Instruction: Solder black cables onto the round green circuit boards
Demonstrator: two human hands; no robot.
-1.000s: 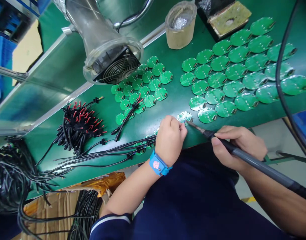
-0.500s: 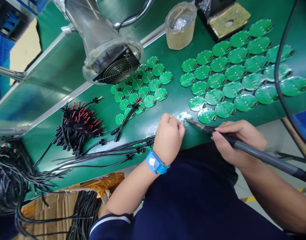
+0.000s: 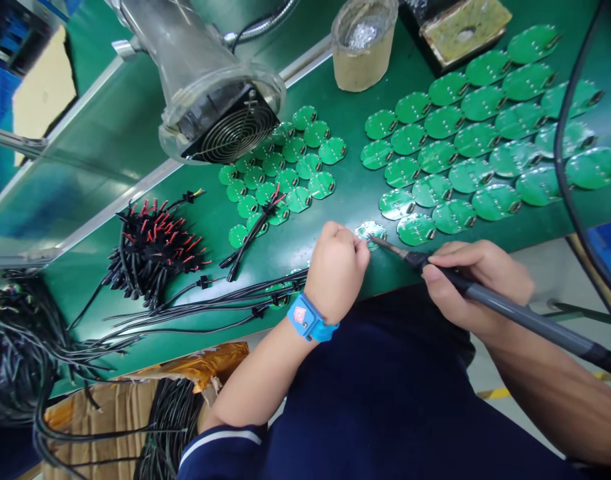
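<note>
My right hand [image 3: 478, 277] grips a soldering iron [image 3: 518, 310] by its dark grey handle. The iron's tip points left and meets the face of a small round green circuit board [image 3: 370, 231] on the bench. Close by on the board's left, my left hand [image 3: 336, 270] is closed, thumb against fingers; whatever it pinches is hidden. A blue wrist strap [image 3: 310, 320] circles that wrist. Several black cables [image 3: 225, 293] run along the bench to just behind the left hand, partly covering another green board [image 3: 278, 295].
Round green boards lie in rows on the right [image 3: 472, 140] and behind [image 3: 298, 157]. A fan-fitted exhaust duct [image 3: 185, 73] overhangs the bench. A tub [image 3: 362, 57] and yellow sponge [image 3: 465, 30] stand at the back. Red-tipped cables [image 3: 155, 253] are heaped left. A cord [image 3: 565, 133] hangs right.
The view has shifted slightly, so the boards and tub sit a little differently. Both hands keep their grip, and the iron's tip stays at the same board.
</note>
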